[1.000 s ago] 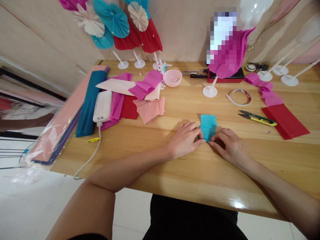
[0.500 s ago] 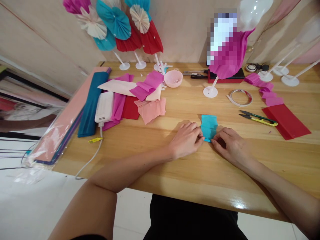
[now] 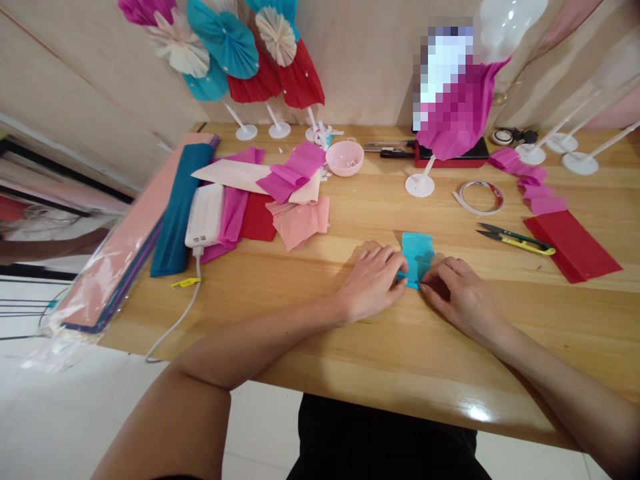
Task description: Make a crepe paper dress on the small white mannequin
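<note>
A strip of turquoise crepe paper (image 3: 417, 257) is lying on the wooden tabletop (image 3: 560, 320) between the hands, its upper end sticking out beyond them. The left hand (image 3: 373, 283) and right hand (image 3: 463, 298) are curling inward, gripping the strip's lower part from either side with their fingertips.

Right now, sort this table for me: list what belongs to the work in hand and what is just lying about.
In use:
left hand
right hand
folded turquoise crepe-paper strip

Lying about:
green-and-yellow thread snips
red crepe-paper sheet
white power bank
pale pink plastic bowl
</note>
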`<control>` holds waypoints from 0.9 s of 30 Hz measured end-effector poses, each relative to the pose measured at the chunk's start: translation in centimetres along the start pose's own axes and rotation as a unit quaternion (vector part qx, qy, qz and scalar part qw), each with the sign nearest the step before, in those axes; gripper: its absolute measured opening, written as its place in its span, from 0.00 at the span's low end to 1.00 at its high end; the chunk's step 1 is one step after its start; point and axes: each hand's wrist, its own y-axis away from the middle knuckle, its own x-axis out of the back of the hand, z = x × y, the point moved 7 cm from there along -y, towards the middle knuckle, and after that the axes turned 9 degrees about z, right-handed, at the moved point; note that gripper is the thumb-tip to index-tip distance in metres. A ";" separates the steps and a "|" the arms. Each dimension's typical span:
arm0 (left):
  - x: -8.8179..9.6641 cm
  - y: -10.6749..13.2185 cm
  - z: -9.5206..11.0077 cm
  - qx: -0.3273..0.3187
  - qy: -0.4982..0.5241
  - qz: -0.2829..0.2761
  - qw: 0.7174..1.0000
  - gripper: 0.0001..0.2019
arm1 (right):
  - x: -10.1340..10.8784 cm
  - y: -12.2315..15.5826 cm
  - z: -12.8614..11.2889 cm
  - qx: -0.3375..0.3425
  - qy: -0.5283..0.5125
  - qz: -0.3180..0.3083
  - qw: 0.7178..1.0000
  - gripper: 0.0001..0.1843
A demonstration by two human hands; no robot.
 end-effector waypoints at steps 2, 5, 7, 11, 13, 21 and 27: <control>-0.1 0.0 0.0 -0.014 0.021 -0.002 1.000 0.07 | 0.1 0.1 -0.1 0.009 -0.010 0.001 1.000 0.04; -0.1 -0.1 0.0 -0.022 0.046 -0.001 0.999 0.07 | 0.1 0.2 -0.2 0.023 -0.004 0.001 1.000 0.03; 0.0 -0.2 0.0 -0.022 0.057 0.003 0.998 0.07 | 0.1 0.3 -0.2 0.030 0.002 0.000 1.000 0.03; -0.1 -0.1 0.2 -0.032 0.062 -0.002 0.998 0.09 | 0.0 0.4 -0.1 0.035 0.003 0.003 0.999 0.03; -0.1 0.0 0.3 -0.035 0.059 -0.001 0.998 0.10 | 0.0 0.4 -0.1 0.033 0.001 0.001 0.999 0.03; -0.2 0.0 0.2 -0.040 0.066 0.003 0.997 0.09 | 0.1 0.3 -0.4 0.039 -0.011 0.011 0.999 0.02; -0.2 0.0 0.2 -0.050 0.072 0.012 0.996 0.09 | 0.0 0.5 -1.3 0.091 0.063 0.009 0.994 0.03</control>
